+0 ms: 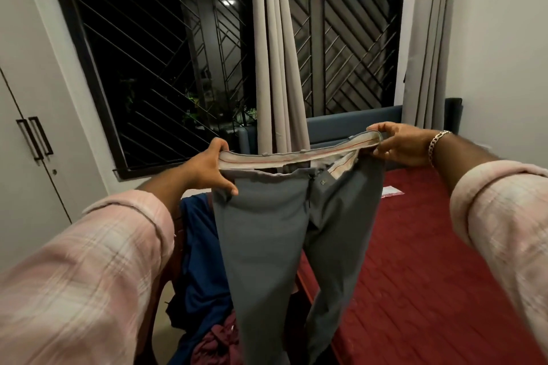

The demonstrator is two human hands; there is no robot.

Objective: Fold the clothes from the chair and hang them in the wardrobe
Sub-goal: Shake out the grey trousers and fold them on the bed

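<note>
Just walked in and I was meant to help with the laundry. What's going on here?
A person holds up grey trousers by the waistband, left hand gripping one end and right hand the other, legs hanging down unfolded. Behind them, a blue garment and a maroon garment still lie heaped on the chair. The red bed is to the right, and the wardrobe on the left is shut. Nothing looks folded or hung yet.

No legible text anywhere
</note>
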